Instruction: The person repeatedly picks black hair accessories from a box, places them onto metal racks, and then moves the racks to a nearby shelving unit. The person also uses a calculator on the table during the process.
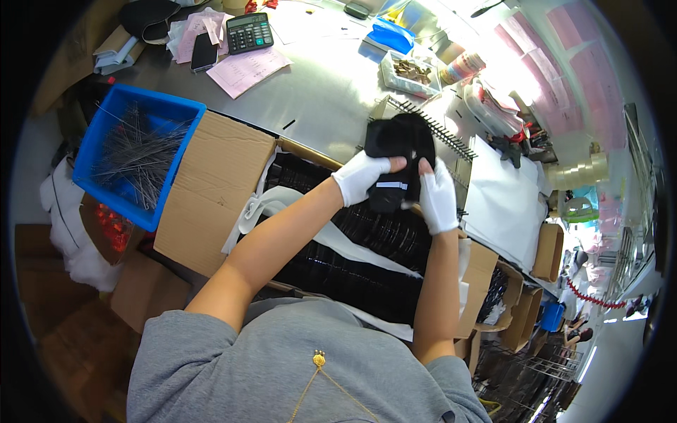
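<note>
Both my hands wear white fingerless gloves and hold a black sock (400,151) with a grey-white band above an open cardboard box (211,190). My left hand (363,176) grips the sock's left side, thumb across it. My right hand (437,197) pinches its right side. Below the sock, the box is packed with rows of black socks (367,261) lined with white paper (282,204).
A blue bin (106,127) of thin metal wires sits at the left. On the metal table (317,84) lie a calculator (249,32), a pink paper, a phone, a small tray of brown parts (410,72) and a spiral-bound pad (451,137). More cartons stand at the right.
</note>
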Tool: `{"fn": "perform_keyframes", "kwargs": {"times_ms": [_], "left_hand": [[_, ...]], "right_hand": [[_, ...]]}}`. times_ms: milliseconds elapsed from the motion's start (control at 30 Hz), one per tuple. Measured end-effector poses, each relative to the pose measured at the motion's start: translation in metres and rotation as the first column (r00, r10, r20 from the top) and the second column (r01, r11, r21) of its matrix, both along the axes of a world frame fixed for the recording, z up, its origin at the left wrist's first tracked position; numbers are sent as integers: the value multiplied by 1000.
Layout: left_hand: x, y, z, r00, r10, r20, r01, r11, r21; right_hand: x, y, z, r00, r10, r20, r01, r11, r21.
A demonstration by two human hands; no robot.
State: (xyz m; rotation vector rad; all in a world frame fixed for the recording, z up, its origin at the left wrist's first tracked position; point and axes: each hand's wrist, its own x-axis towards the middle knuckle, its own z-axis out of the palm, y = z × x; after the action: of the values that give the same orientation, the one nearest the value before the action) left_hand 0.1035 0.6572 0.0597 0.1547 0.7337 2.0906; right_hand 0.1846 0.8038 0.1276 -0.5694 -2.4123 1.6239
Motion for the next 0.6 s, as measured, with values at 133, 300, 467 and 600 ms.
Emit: {"fn": "perform_keyframes", "kwargs": {"times_ms": [133, 300, 467, 600], "left_hand": [[40, -22, 1, 987, -153, 47, 156, 985, -66], [88, -10, -8, 897, -298, -326, 196, 931, -309], [90, -43, -22, 517, -94, -851, -445, 820, -361], [58, -107, -71, 327, -310, -893, -895, 201, -398]], "right_hand": [[59, -21, -36, 982, 174, -75, -179, 981, -72], [113, -43, -53, 994, -71, -85, 41, 949, -314], [181, 10, -56, 927, -322, -194, 347, 930, 118], [224, 98, -58, 662, -749, 14, 548, 498, 672]]}}
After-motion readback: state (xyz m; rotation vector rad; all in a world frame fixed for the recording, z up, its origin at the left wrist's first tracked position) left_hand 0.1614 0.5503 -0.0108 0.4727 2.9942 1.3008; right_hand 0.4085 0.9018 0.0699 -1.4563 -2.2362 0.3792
